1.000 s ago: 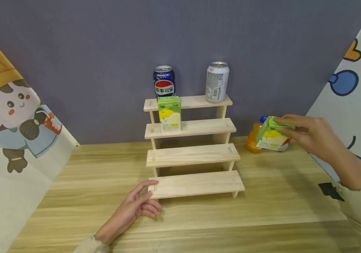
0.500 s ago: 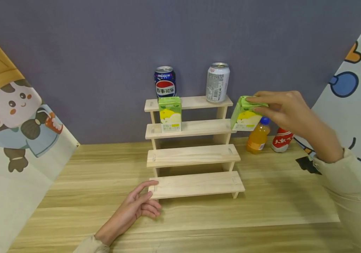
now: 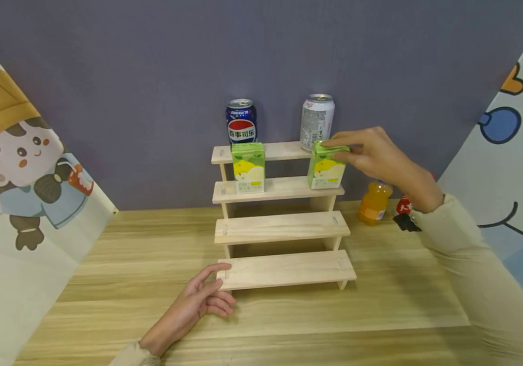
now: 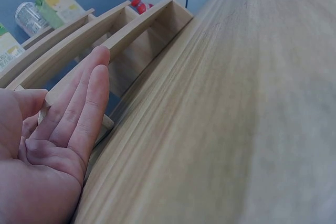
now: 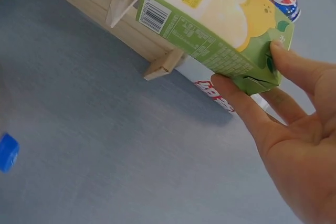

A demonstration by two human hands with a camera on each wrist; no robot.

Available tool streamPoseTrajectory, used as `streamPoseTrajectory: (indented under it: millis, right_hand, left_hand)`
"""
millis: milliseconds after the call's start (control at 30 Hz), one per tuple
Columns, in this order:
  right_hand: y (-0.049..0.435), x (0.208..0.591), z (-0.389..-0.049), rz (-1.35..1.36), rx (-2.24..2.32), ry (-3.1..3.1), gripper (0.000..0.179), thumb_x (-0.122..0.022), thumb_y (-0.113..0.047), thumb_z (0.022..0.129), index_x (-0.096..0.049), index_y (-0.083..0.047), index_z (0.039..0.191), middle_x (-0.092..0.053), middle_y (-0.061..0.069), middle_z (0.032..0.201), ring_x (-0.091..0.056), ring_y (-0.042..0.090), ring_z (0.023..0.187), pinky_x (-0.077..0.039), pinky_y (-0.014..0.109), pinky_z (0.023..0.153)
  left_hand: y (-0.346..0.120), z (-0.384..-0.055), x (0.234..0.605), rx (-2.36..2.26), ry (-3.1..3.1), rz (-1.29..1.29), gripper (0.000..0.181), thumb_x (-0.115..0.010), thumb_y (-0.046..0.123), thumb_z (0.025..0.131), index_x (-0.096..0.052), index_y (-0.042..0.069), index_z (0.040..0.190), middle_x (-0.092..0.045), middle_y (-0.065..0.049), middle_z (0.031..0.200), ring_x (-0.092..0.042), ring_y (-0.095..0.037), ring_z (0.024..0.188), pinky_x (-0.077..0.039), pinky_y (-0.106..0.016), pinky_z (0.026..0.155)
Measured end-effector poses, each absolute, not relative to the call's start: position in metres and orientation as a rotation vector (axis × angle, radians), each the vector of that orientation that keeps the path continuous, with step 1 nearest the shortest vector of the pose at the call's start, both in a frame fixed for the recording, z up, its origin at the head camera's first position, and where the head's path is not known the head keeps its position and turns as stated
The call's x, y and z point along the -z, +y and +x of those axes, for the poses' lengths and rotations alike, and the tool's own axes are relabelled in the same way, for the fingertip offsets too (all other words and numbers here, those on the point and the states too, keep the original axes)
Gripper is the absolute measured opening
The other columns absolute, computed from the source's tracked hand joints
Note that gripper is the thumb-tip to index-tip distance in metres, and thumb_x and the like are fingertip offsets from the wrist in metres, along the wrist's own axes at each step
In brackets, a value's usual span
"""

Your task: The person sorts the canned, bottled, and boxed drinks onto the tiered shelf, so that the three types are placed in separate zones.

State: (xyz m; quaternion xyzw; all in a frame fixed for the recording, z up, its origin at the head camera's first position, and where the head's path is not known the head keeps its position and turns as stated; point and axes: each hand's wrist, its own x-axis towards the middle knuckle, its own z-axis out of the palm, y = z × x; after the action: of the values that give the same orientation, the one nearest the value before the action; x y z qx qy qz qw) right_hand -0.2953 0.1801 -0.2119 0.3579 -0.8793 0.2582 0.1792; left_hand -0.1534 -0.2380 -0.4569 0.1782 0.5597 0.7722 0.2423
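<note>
Second green carton stands at the right end of its tier, pinched from above

From where I stand, the right hand (image 3: 376,155) has the green carton (image 3: 327,170) clamped near its top between thumb and fingers, most likely so that the base stays unobstructed. The carton is at the right end of the second tier from the top (image 3: 286,187) of the wooden rack (image 3: 282,226), by its front edge; whether its base bears on the wood, I can't tell. Its long axis runs near vertical with a slight lean, fruit-printed face to the front, top end up. The matching carton (image 3: 249,170) stands upright towards that tier's left end, facing the same way, so the two look deliberately paired.

Behind them on the top tier (image 3: 282,150), a blue can (image 3: 241,122) stands near the left end and a white can (image 3: 317,119) near the right.

The left hand (image 3: 195,300), well apart from the other, grips the left end of the lowest tier (image 3: 284,269) between thumb and forefinger, presumably to steady it. On the tabletop (image 3: 289,317), right of the rack, stands an orange bottle (image 3: 373,206).
</note>
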Motion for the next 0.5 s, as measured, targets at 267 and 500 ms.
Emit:
streamPoseTrajectory:
  millis: [267,500]
  right_hand:
    - [0.178,0.219,-0.309,0.99,-0.797,-2.508,0.029,-0.071,-0.009,0.094,-0.073,-0.015,0.122,-0.064,0.014,0.131,-0.06,0.034,0.121,-0.057,0.044,0.088]
    - [0.176,0.233,-0.313,0.919,-0.866,-2.488,0.032,-0.064,-0.015,0.099,-0.068,-0.019,0.13,-0.056,0.012,0.142,-0.066,0.03,0.107,-0.051,0.015,0.072]
  left_hand:
    - [-0.239,-0.153,0.457,-2.078,1.568,0.491,0.046,-0.033,0.02,0.111,-0.023,0.012,0.156,-0.072,-0.017,0.106,-0.073,-0.025,0.089,-0.062,-0.04,0.082]
    - [-0.239,-0.154,0.457,-2.083,1.56,0.5,0.046,-0.033,0.019,0.111,-0.023,0.011,0.156,-0.071,-0.019,0.107,-0.073,-0.025,0.089,-0.062,-0.04,0.082]
